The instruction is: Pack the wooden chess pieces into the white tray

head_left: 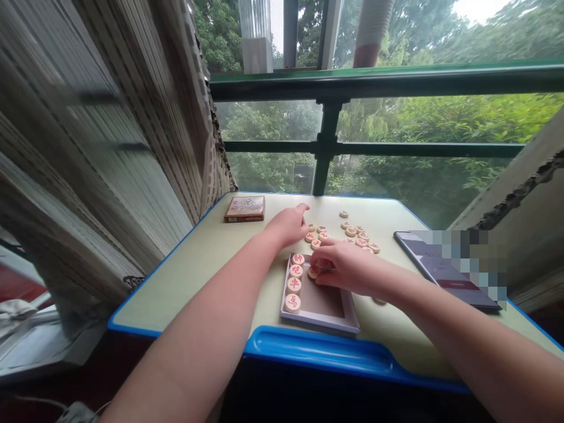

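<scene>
A shallow grey box (326, 314) lies on the pale table near its front edge. Several round wooden chess pieces with red characters (293, 285) stand in a column along the box's left side. My right hand (343, 265) is over the box's far end, fingers pinched on one wooden piece (313, 272) beside that column. My left hand (289, 225) reaches further out, fingers curled, touching loose wooden pieces (314, 237) scattered on the table. More loose pieces (359, 234) lie to the right of it.
A brown box lid (244, 208) lies at the table's far left. A dark flat board (445, 270) rests at the right edge. The table (211, 258) has a blue rim with a tray groove (317, 349) in front. Striped curtains hang left; a window with green rails is behind.
</scene>
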The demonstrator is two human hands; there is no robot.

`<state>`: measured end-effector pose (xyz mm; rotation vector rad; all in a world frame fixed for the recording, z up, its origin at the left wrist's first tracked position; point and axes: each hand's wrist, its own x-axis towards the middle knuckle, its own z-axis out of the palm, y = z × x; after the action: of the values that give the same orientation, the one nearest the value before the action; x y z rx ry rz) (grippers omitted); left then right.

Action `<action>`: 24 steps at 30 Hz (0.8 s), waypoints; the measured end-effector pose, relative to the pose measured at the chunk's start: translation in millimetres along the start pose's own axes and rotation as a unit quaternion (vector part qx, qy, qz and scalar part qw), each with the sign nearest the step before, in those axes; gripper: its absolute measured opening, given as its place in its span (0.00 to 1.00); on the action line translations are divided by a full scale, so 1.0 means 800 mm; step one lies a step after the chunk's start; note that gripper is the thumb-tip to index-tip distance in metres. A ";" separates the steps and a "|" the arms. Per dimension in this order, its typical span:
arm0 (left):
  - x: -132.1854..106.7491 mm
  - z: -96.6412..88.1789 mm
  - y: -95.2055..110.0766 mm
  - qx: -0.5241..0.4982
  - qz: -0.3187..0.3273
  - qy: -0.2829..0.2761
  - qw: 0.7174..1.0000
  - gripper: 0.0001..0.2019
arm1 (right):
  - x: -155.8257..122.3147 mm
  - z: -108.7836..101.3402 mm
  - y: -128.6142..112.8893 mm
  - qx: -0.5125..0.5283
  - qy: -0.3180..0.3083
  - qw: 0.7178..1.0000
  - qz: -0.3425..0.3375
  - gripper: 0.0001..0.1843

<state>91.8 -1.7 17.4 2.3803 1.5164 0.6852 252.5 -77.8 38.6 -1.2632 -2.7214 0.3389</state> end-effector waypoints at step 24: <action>-0.009 -0.024 0.020 -0.009 -0.078 -0.196 0.977 0.08 | 0.006 0.010 0.003 -0.026 0.065 0.997 0.007 0.08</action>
<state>92.4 -16.0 39.5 2.1854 1.4883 0.1767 249.8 -73.8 30.3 -1.2706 -2.6291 0.1802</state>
